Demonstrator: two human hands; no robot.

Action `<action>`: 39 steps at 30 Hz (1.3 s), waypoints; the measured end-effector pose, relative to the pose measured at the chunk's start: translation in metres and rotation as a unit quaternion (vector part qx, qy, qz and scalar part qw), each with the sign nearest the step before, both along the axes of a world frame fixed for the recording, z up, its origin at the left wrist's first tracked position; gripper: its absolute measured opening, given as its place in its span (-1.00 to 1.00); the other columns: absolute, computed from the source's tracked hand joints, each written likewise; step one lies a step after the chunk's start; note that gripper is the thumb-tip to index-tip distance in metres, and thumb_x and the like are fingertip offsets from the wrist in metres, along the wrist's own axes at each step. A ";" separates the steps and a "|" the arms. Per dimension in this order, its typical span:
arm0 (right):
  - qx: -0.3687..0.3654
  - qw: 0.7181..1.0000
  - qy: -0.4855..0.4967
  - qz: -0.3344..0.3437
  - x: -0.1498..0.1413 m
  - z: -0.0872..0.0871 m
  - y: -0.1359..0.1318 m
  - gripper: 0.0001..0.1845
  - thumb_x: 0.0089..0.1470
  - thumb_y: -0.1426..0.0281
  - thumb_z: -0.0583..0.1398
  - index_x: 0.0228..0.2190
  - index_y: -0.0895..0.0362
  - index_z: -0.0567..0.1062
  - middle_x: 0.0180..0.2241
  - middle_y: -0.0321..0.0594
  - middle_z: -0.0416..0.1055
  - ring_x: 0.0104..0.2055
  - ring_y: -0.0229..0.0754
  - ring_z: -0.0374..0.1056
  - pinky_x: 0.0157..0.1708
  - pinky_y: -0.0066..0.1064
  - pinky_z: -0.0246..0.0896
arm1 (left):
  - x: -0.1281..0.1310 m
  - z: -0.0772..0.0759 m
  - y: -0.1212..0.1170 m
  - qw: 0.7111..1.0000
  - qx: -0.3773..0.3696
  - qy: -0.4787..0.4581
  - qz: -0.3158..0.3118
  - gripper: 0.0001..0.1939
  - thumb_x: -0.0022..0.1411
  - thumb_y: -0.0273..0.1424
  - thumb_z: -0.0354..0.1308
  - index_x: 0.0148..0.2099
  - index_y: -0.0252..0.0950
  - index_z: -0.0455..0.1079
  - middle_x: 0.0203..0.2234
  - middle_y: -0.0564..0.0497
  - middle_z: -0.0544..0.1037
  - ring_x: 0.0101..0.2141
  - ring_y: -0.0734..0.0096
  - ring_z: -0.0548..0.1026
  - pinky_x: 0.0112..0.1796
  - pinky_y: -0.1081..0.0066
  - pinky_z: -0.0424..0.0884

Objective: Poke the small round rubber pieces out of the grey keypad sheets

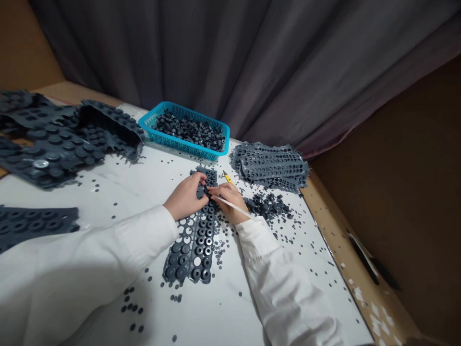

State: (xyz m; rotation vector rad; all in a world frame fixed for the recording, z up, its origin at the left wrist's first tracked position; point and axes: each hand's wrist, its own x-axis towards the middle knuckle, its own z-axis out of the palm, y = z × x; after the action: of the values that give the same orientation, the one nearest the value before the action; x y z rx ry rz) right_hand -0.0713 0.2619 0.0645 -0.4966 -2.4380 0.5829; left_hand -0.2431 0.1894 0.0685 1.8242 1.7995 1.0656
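A dark grey rubber sheet (197,240) with rows of moulded round grommets lies on the white table before me, some of its places showing as white holes. My left hand (185,196) is closed on the sheet's upper part, thumb and fingers curled at a grommet. My right hand (230,202) meets it there, fingers pinched together. A thin white stick (234,206) slants back from its fingertips over the hand; its tip is hidden among the fingers. A yellow pointed tool (228,178) shows beyond the right hand, partly covered by it.
Behind stands a blue basket (183,150) of small dark rubber pieces. Stacked perforated sheets (272,166) lie at right, above a heap of loose pieces (270,206). More moulded sheets (61,144) pile up at left. Small black discs (133,307) dot the table; a grey curtain (230,62) hangs behind.
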 end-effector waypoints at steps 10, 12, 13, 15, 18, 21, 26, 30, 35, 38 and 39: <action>0.028 0.994 0.044 -0.095 0.000 0.003 0.003 -0.78 0.25 0.33 0.05 -0.23 0.08 0.49 -0.11 -0.11 0.51 -0.15 -0.08 0.35 -0.11 -0.18 0.26 | 0.000 -0.001 0.000 1.000 0.008 0.005 -0.009 -0.60 0.00 -0.48 0.09 -0.06 -0.28 0.19 -0.21 -0.08 0.43 -0.13 0.17 0.43 -0.09 0.22 0.35; -0.023 0.992 0.086 -0.094 0.002 0.005 -0.002 -0.82 0.22 0.31 0.10 -0.26 0.08 0.49 -0.13 -0.13 0.52 -0.12 -0.09 0.37 -0.09 -0.19 0.28 | -0.001 0.001 -0.001 1.000 0.002 0.000 -0.005 -0.63 0.02 -0.47 0.08 -0.06 -0.28 0.20 -0.23 -0.06 0.45 -0.17 0.20 0.44 -0.13 0.25 0.37; -0.048 0.991 0.097 -0.081 0.003 0.007 -0.006 -0.83 0.20 0.30 0.12 -0.28 0.08 0.49 -0.14 -0.14 0.52 -0.10 -0.10 0.38 -0.07 -0.18 0.27 | -0.002 0.001 -0.001 1.000 -0.001 -0.003 -0.005 -0.65 0.04 -0.48 0.07 -0.07 -0.28 0.20 -0.24 -0.06 0.45 -0.20 0.23 0.45 -0.16 0.27 0.38; -0.083 0.991 0.098 -0.043 0.005 0.008 -0.011 -0.84 0.18 0.28 0.15 -0.32 0.08 0.49 -0.16 -0.14 0.53 -0.09 -0.10 0.39 -0.05 -0.16 0.27 | -0.003 0.002 -0.001 1.000 -0.004 -0.005 -0.004 -0.68 0.06 -0.49 0.04 -0.08 -0.28 0.21 -0.26 -0.04 0.46 -0.24 0.27 0.45 -0.19 0.29 0.39; -0.102 0.991 0.085 -0.002 0.006 0.008 -0.014 -0.83 0.16 0.26 0.17 -0.35 0.08 0.50 -0.19 -0.14 0.55 -0.14 -0.10 0.39 -0.08 -0.14 0.28 | -0.004 0.002 -0.001 1.000 -0.005 -0.005 -0.007 -0.68 0.08 -0.52 0.04 -0.07 -0.28 0.20 -0.27 -0.03 0.45 -0.25 0.29 0.45 -0.22 0.31 0.38; -0.111 0.991 0.071 0.005 0.006 0.007 -0.014 -0.84 0.16 0.27 0.18 -0.34 0.07 0.51 -0.20 -0.16 0.56 -0.14 -0.10 0.38 -0.09 -0.15 0.29 | -0.004 0.001 -0.001 1.000 -0.001 -0.002 -0.013 -0.67 0.08 -0.54 0.04 -0.06 -0.28 0.20 -0.24 -0.05 0.45 -0.23 0.27 0.44 -0.22 0.30 0.38; -0.078 0.995 0.058 0.014 0.006 0.005 -0.014 -0.84 0.18 0.29 0.15 -0.28 0.06 0.51 -0.20 -0.16 0.55 -0.15 -0.10 0.36 -0.12 -0.18 0.31 | -0.003 -0.001 0.000 1.000 0.008 0.010 -0.021 -0.66 0.09 -0.56 0.02 -0.05 -0.28 0.20 -0.22 -0.07 0.43 -0.18 0.24 0.44 -0.18 0.26 0.38; 0.016 0.999 0.005 0.034 0.005 0.003 -0.010 -0.80 0.23 0.33 0.08 -0.22 0.05 0.51 -0.15 -0.17 0.54 -0.21 -0.11 0.33 -0.17 -0.21 0.31 | -0.003 -0.004 0.002 0.999 0.017 0.021 -0.024 -0.67 0.08 -0.57 0.02 -0.06 -0.30 0.20 -0.20 -0.10 0.41 -0.14 0.20 0.42 -0.12 0.23 0.37; 0.079 0.996 0.019 -0.029 0.005 0.003 -0.006 -0.76 0.26 0.34 0.03 -0.25 0.08 0.50 -0.11 -0.13 0.51 -0.20 -0.12 0.35 -0.17 -0.19 0.31 | -0.002 -0.006 0.003 0.999 0.028 0.035 -0.026 -0.68 0.10 -0.56 0.03 -0.06 -0.31 0.21 -0.19 -0.10 0.40 -0.12 0.19 0.41 -0.07 0.19 0.36; 0.016 0.994 0.087 -0.065 0.008 0.006 -0.012 -0.79 0.25 0.34 0.05 -0.26 0.09 0.48 -0.16 -0.10 0.52 -0.14 -0.11 0.37 -0.12 -0.18 0.32 | -0.002 -0.006 0.002 0.998 0.031 0.041 -0.027 -0.70 0.12 -0.55 0.03 -0.06 -0.32 0.21 -0.19 -0.11 0.40 -0.12 0.18 0.41 -0.08 0.18 0.36; -0.014 0.994 0.098 -0.055 0.009 0.007 -0.015 -0.81 0.23 0.32 0.07 -0.26 0.09 0.47 -0.16 -0.10 0.52 -0.13 -0.11 0.37 -0.11 -0.17 0.31 | -0.002 -0.006 0.002 0.998 0.031 0.043 -0.027 -0.71 0.12 -0.55 0.03 -0.06 -0.33 0.21 -0.18 -0.12 0.40 -0.12 0.18 0.41 -0.08 0.18 0.36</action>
State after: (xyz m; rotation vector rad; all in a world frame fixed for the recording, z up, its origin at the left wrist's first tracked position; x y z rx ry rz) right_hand -0.0626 0.2470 0.0720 -0.5549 -2.2044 0.5916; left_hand -0.2452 0.1914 0.0621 1.9722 1.7717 1.0483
